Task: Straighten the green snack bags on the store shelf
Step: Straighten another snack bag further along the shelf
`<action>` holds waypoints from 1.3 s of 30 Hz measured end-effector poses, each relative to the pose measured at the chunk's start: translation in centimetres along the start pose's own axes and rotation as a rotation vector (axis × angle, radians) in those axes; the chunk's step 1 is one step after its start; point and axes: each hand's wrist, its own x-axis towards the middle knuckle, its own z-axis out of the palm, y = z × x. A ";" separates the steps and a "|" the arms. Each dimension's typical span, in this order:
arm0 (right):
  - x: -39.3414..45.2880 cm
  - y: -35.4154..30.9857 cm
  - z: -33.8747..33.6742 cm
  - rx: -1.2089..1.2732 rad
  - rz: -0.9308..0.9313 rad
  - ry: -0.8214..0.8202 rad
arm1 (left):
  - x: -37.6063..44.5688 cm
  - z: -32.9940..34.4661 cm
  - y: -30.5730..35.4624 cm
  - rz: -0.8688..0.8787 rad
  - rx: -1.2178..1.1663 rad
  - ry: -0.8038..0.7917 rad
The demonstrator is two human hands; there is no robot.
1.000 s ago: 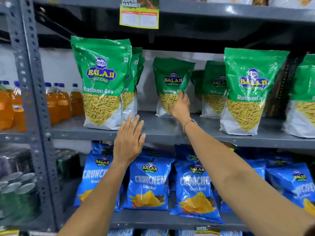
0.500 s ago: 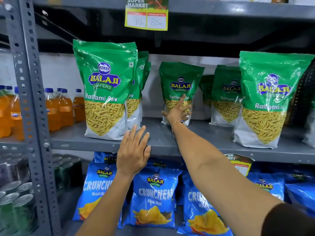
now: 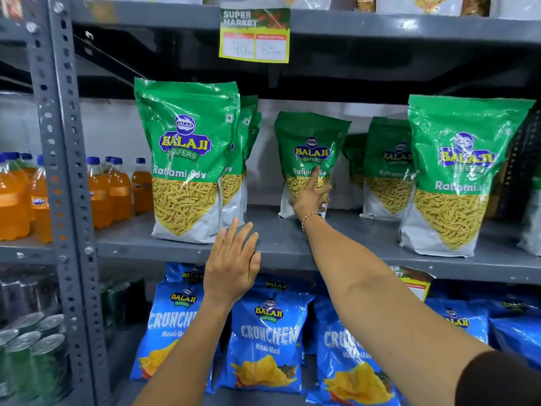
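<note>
Grey slotted-steel store racking fills the view, and the painted grey metal shelf (image 3: 281, 244) at its middle carries the glossy green plastic snack bags, each with a clear panel showing thin yellow sev sticks inside. A large front bag (image 3: 187, 159) stands upright at the shelf's front edge near the left upright, with more of the same packed close behind it; another large bag (image 3: 465, 171) stands at the front edge toward the right end. Between them, set back toward the rear edge, a smaller-looking green bag (image 3: 311, 159) leans a little, and the right hand (image 3: 311, 197) rests on its lower front, fingers (image 3: 314, 175) spread apart and flat against the film, not clamped round it, probably to steady it or draw it forward into line. The left hand (image 3: 232, 265) hovers in front of the shelf's front lip, fingers loosely together and holding nothing, likely ready to help. Another green bag (image 3: 388, 168) sits back beside it. Blue crisp bags (image 3: 263, 341) fill the shelf below, orange drink bottles (image 3: 114, 189) stand beyond the left upright, and a yellow price tag (image 3: 254, 36) hangs above.
</note>
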 end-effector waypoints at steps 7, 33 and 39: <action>-2.1 -0.2 -1.6 -0.009 0.009 0.004 | 0.1 -0.3 0.1 -0.012 -0.016 -0.020; -12.6 0.5 -7.9 -0.115 -0.150 0.148 | 0.1 -2.1 0.3 -0.057 -0.106 -0.191; -13.7 0.7 -8.6 -0.136 -0.182 0.178 | 0.2 -2.3 0.4 -0.061 -0.108 -0.203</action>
